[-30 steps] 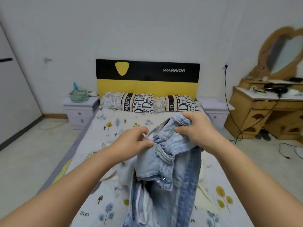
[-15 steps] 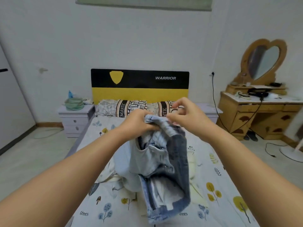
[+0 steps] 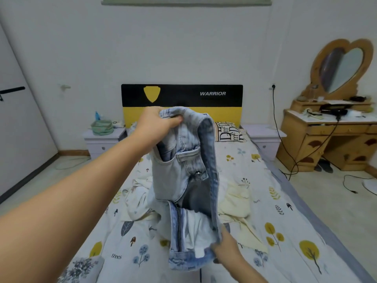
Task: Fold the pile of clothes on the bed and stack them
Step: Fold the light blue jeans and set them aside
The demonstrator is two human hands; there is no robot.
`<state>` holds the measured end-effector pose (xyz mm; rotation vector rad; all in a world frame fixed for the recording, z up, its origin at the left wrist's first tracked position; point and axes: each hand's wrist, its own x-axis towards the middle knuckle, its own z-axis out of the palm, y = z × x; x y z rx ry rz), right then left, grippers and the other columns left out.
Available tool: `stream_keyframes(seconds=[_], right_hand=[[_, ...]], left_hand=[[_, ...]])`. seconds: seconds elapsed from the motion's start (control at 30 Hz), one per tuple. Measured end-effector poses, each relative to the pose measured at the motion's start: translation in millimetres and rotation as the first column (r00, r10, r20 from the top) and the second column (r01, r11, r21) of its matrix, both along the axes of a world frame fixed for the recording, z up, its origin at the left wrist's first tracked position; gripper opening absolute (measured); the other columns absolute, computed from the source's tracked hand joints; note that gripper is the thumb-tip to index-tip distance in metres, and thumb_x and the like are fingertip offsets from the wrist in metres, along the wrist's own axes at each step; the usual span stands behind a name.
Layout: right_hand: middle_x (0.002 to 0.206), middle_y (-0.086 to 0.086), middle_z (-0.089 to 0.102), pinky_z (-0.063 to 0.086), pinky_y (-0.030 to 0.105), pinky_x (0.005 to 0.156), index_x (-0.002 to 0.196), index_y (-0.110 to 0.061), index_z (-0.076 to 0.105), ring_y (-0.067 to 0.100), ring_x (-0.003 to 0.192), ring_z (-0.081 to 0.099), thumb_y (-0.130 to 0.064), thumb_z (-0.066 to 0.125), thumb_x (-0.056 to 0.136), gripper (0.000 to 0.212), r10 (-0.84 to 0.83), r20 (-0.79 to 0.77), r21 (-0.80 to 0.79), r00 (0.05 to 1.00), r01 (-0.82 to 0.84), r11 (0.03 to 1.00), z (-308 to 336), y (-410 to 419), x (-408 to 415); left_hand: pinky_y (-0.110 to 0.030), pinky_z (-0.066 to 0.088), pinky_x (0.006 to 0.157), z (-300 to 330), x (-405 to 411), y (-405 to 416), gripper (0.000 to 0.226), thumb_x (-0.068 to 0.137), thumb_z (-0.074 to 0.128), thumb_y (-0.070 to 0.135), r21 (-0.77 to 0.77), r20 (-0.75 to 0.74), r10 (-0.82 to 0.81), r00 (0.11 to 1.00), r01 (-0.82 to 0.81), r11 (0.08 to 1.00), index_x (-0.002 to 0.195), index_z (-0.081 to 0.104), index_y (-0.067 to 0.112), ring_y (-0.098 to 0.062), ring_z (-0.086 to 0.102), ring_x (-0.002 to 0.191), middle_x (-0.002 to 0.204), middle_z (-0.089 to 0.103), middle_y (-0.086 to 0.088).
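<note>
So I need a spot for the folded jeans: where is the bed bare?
Bare patterned sheet lies between the pillows and the crumpled pale clothes pile, and along the bed's right edge. The middle is crowded under the light-blue denim jeans.

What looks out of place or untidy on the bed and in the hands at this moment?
The jeans hang bunched and partly inside out, pocket lining showing, held up by the left hand and gripped low by the right hand. Behind them, pale clothes lie crumpled, unfolded, on the bed. Nothing looks spilled or damaged.
</note>
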<state>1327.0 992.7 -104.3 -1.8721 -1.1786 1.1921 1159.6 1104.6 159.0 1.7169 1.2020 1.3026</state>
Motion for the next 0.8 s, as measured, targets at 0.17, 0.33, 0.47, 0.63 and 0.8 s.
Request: stream_keyframes(seconds=[0.17, 0.33, 0.47, 0.63, 0.8], right_hand=[[0.076, 0.012, 0.056, 0.043, 0.024, 0.054, 0.088, -0.009, 0.058, 0.021, 0.062, 0.053, 0.015, 0.036, 0.080, 0.034, -0.236, -0.309, 0.135, 0.921, 0.288, 0.948, 49.0, 7.5, 31.4], [0.078, 0.024, 0.059, 0.057, 0.032, 0.056, 0.084, 0.007, 0.056, 0.029, 0.066, 0.062, 0.008, 0.049, 0.085, 0.007, -0.120, -0.618, 0.121, 0.777, 0.245, 0.962, 101.9, 7.8, 49.8], [0.068, 0.017, 0.067, 0.058, 0.028, 0.064, 0.075, 0.007, 0.068, 0.022, 0.063, 0.068, 0.019, 0.046, 0.072, 0.025, 0.089, -0.725, 0.214, 0.682, 0.101, 0.972, 126.8, 3.9, 50.6], [0.072, 0.017, 0.069, 0.055, 0.025, 0.058, 0.079, 0.004, 0.066, 0.021, 0.064, 0.068, 0.018, 0.055, 0.079, 0.017, -0.019, -0.362, 0.362, 0.932, 0.160, 0.919, 132.1, 1.2, 40.7], [0.060, 0.015, 0.042, 0.026, 0.030, 0.057, 0.065, 0.001, 0.047, 0.023, 0.059, 0.036, 0.002, 0.061, 0.080, 0.021, -0.273, 0.020, 0.521, 0.962, 0.223, 0.824, 131.5, 1.2, 47.6]], left_hand=[[-0.035, 0.046, 0.070, -21.0, -51.9, 22.7, 0.019, 0.083, 0.068, 0.019, -0.006, -0.036, 0.256, 0.966, -0.257, 0.966, 0.067, 0.059, 0.011, -0.020, 0.055, 0.077, 0.073, 0.060, -0.011], [-0.047, 0.049, 0.083, -59.3, -97.5, 30.2, 0.013, 0.082, 0.067, 0.017, -0.056, -0.110, 0.345, 0.932, -0.352, 0.934, 0.075, 0.064, 0.007, -0.022, 0.057, 0.080, 0.082, 0.064, -0.020], [-0.042, 0.049, 0.074, -79.6, -112.1, 28.9, 0.022, 0.080, 0.069, 0.020, -0.095, -0.214, 0.359, 0.908, -0.386, 0.918, 0.080, 0.067, -0.002, -0.025, 0.058, 0.076, 0.081, 0.065, -0.021], [-0.031, 0.029, 0.061, -92.4, -114.2, 23.1, 0.016, 0.082, 0.059, 0.012, -0.155, -0.283, 0.251, 0.926, -0.302, 0.940, 0.069, 0.051, 0.009, -0.018, 0.039, 0.067, 0.069, 0.043, -0.012], [-0.036, 0.047, 0.066, -91.9, -102.9, 8.6, 0.025, 0.082, 0.070, 0.022, -0.168, -0.342, 0.050, 0.939, -0.113, 0.979, 0.084, 0.053, 0.003, -0.028, 0.059, 0.074, 0.080, 0.061, -0.014]])
